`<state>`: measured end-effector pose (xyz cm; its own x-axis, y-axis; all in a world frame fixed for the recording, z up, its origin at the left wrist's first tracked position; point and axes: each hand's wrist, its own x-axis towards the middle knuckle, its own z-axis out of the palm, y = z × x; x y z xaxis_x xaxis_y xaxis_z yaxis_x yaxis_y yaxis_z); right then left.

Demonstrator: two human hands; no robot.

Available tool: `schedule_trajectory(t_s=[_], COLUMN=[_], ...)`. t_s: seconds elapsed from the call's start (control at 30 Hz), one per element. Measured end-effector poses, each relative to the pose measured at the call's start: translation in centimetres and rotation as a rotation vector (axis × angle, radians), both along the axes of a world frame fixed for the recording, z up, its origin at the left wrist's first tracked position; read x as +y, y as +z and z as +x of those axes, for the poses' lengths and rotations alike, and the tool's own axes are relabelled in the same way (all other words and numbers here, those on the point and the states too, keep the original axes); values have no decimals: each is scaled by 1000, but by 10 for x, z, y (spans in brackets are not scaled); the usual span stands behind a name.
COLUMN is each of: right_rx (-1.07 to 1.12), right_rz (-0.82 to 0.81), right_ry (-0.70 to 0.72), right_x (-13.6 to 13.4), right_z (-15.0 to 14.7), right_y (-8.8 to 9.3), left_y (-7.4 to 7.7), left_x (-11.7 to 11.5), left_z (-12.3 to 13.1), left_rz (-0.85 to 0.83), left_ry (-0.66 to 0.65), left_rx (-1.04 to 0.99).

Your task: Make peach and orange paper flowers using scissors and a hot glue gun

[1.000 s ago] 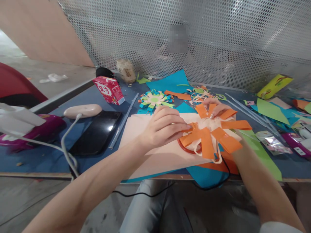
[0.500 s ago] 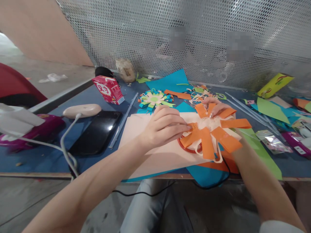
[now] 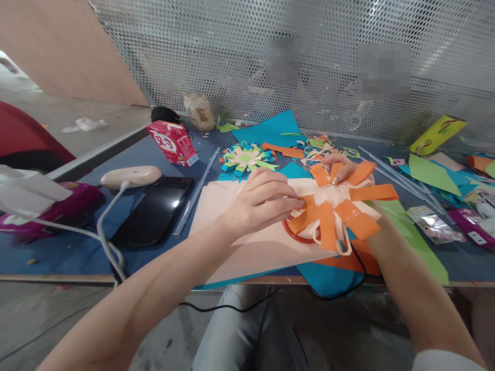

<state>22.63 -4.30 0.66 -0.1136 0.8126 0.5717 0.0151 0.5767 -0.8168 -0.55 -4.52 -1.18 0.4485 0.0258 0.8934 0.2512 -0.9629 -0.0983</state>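
Orange paper strips fan out around a pale centre, forming a paper flower held just above the table. My left hand pinches one orange strip at the flower's left side. Behind and under the flower, my right hand grips it, with fingertips showing at its upper edge and the palm hidden. Thin pale loops hang from the flower's lower edge. A red ring lies partly beneath the flower on a pale paper sheet.
A finished-looking multicoloured paper flower lies behind my left hand. A phone, a white cabled device and a red box are at left. Clear sticks, green paper and a yellow box are at right.
The orange flower has tilted slightly, its right-hand strips shifting a little left and up with my right hand. My left hand keeps its pinch almost in place.
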Motion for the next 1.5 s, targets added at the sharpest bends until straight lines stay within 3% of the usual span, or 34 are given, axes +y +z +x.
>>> schedule_trajectory(t_s=[0.23, 0.37, 0.47, 0.67, 0.83, 1.0, 1.23, 1.5], right_rx=[-8, -11, 18, 60, 13, 14, 53, 8], right_rz=[108, 172, 187, -70, -182, -170, -143, -183], right_ry=[57, 62, 30, -175, -264, -306, -286, -281], right_x=[8, 8, 10, 14, 15, 15, 14, 13], right_z=[0, -4, -4, -4, -6, -6, -8, -7], right_y=[-6, -2, -6, -19, -21, -18, -15, -17], left_y=[1, -1, -6, -12, -12, -13, -15, -17], left_x=[1, 2, 5, 15, 18, 22, 23, 23], left_z=[3, 6, 9, 21, 27, 25, 23, 22], left_rz=[-20, -199, -496, -1258, -1645, -1721, -1752, -1705], left_ry=[-43, -124, -164, -299, -370, -430, -436, -356], left_rx=[-48, -158, -287, -612, -749, -869, -858, -883])
